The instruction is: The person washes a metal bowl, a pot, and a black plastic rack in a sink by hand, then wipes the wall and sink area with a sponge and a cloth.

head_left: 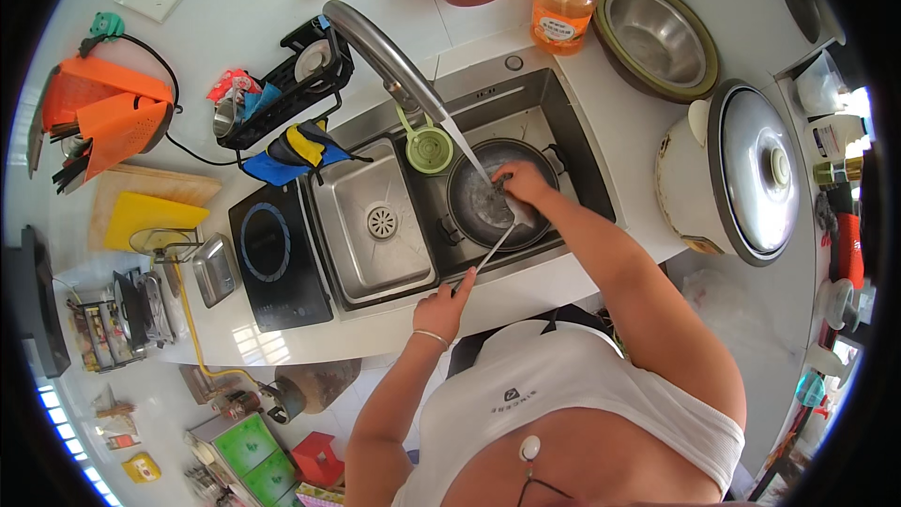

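A dark two-handled pan (469, 216) sits in the right basin of the sink, and a stream of water (469, 152) falls into it from the curved faucet (387, 54). My left hand (439, 310) is closed round the thin metal handle of a long utensil (492, 251). The utensil's far end lies inside the pan; its pale head is too unclear to name. Over the pan, beside the stream, my right hand (522, 181) has its fingers curled together round something dark, mostly hidden by the fingers.
A green strainer (429, 150) is beside the pan, left of it. The left basin (357, 268) adjoins a black induction cooktop (267, 286). An orange-capped soap bottle (561, 14), nested bowls (654, 38) and a large lidded pot (690, 183) stand to the right.
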Demonstrator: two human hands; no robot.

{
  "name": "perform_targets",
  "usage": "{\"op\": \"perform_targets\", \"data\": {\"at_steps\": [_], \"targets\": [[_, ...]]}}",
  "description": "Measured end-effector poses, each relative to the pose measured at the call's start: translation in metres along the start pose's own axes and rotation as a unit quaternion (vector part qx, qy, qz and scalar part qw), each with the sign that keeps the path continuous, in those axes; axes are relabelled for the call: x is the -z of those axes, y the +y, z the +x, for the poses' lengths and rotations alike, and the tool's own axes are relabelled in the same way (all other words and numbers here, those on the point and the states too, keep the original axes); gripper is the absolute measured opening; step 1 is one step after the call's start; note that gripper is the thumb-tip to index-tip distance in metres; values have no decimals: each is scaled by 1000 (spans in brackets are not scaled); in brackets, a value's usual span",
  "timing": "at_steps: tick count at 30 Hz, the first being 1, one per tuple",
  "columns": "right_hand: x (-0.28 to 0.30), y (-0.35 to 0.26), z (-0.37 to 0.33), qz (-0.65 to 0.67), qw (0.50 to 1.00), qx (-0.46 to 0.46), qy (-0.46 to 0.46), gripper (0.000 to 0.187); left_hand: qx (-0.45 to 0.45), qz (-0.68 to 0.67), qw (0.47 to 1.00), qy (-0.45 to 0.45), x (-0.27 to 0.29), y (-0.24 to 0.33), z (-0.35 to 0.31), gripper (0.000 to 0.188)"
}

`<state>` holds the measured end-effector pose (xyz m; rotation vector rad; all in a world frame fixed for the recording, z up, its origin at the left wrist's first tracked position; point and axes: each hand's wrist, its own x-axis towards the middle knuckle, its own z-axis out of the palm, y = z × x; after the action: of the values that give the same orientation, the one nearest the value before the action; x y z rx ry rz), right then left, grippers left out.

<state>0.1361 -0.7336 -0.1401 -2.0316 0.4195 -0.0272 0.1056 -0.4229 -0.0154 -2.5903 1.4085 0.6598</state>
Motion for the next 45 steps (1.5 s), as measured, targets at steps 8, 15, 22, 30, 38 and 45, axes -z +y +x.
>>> {"op": "perform_targets", "data": {"at_steps": [8,15,22,30,38,45], "targets": [[-30,46,-3,88,965,-164,187,25,92,-125,988,6,-7,1,4,79],[-44,65,-19,83,951,-254,155,34,136,-194,971,4,11,-4,44,74],[-51,35,-24,376,874,-307,14,35,125,-273,953,43,10,30,112,61],[-52,33,41,631,711,-304,54,24,99,-848,513,-89,18,14,152,19],[-31,-14,0,121,970,-190,-92,22,112,-982,73,-130,41,27,106,18],[-14,-57,-65,13,967,249,52,29,116,-987,46,-99,46,38,106,18]]}}
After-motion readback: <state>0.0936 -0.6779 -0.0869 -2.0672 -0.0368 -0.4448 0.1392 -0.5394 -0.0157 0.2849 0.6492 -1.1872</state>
